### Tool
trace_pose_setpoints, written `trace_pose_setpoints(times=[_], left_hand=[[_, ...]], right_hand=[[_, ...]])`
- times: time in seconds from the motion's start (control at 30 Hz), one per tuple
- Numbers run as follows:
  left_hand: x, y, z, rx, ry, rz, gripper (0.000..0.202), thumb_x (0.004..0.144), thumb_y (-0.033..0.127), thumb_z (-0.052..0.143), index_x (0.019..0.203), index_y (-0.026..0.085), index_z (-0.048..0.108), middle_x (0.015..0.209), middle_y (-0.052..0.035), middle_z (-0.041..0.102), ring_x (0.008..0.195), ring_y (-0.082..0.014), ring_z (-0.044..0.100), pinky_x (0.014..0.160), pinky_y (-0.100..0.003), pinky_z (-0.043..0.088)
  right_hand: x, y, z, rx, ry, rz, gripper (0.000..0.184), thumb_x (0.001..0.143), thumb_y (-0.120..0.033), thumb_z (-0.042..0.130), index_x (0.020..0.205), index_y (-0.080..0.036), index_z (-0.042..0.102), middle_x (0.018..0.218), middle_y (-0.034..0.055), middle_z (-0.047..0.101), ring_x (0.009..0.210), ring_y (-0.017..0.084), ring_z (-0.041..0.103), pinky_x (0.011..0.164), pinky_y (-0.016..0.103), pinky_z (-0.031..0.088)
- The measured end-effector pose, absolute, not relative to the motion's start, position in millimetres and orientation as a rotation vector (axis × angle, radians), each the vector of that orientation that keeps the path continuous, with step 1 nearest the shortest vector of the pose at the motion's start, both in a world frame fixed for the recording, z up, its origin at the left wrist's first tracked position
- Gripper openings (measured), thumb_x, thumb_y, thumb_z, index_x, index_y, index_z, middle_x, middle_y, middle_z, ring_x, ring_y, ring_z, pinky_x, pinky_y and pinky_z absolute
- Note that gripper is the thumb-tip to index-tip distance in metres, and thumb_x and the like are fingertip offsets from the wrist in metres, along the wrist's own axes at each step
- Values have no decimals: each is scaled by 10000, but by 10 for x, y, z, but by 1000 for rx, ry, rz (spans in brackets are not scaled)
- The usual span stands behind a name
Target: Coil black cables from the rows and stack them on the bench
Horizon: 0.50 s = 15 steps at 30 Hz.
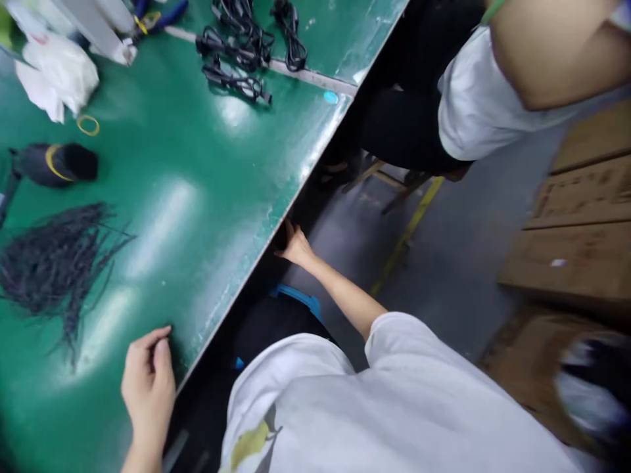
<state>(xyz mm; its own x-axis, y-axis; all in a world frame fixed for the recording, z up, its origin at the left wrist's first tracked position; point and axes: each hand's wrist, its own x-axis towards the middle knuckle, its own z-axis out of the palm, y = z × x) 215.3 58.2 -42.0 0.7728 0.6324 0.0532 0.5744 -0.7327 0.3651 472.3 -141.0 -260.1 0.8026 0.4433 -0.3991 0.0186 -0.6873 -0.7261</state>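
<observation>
My left hand [149, 378] is over the green tabletop [207, 197] near its front edge. Its fingers are loosely bent, with a gap between thumb and forefinger, and no object shows in it. My right hand [297, 246] reaches to the underside of the table edge. Thumb and fingers there curve around something dark, partly hidden in shadow, that I cannot make out. Below that hand is a blue curved rim [298, 297] beside dark cloth. A loose pile of thin black ties [54, 259] lies on the table, to the left beyond my left hand.
Coiled black cables [236, 46] lie at the far side. A black tool with a yellow band [64, 163], a rubber band [88, 125], a white plastic bag [64, 69] and blue-handled pliers [158, 18] are at left. A co-worker [473, 98] sits at right, near cardboard boxes [576, 256].
</observation>
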Motion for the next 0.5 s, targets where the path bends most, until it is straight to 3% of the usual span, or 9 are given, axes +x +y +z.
trace_pose_setpoints(times=[0.1, 0.23, 0.3, 0.37, 0.4, 0.5], left_hand=[[2064, 561, -433, 2670, 912, 338, 241, 904, 303, 502, 1009, 165, 670, 958, -69, 665, 862, -199, 610, 819, -351, 473], [1872, 154, -582, 2447, 725, 559, 204, 901, 299, 550, 981, 162, 678, 890, -64, 658, 802, -174, 605, 828, -357, 487], [1844, -213, -688, 2114, 538, 404, 305, 912, 402, 538, 1080, 182, 668, 936, -77, 666, 833, -187, 630, 806, -356, 510], [1881, -555, -763, 1621, 490, 259, 609, 883, 642, 438, 1308, 221, 557, 1243, -135, 609, 1082, -260, 612, 888, -406, 512], [1912, -675, -773, 1393, 507, 259, 704, 846, 728, 388, 1356, 260, 513, 1354, -123, 552, 1188, -276, 566, 955, -422, 486], [1968, -732, -656, 897, 581, 231, 807, 774, 809, 374, 1346, 261, 529, 1362, -104, 567, 1275, -300, 513, 1032, -434, 440]], right_hand=[[4094, -1900, -2313, -2270, -291, 712, 1103, 667, -377, 781, 1527, -173, 122, 1331, 167, 414, 1253, 322, 454, 1049, 455, 408], [3354, -2438, -1616, -2210, -294, 724, 1096, 642, -324, 786, 1517, -243, 131, 1357, 136, 405, 1269, 307, 459, 1071, 473, 396], [3109, -2548, -1235, -2175, -366, 698, 1125, 636, -308, 794, 1522, -270, 102, 1359, 130, 407, 1286, 309, 447, 1070, 480, 400], [2952, -2514, -917, -2133, -492, 635, 1168, 644, -324, 801, 1532, -287, 43, 1362, 130, 403, 1306, 320, 423, 1066, 492, 402], [2905, -2448, -794, -2098, -573, 599, 1189, 653, -345, 804, 1535, -292, 10, 1364, 133, 398, 1309, 326, 416, 1060, 498, 408], [2887, -2118, -571, -1893, -902, 572, 1180, 698, -446, 781, 1545, -291, -26, 1369, 140, 389, 1292, 330, 427, 1039, 498, 433]])
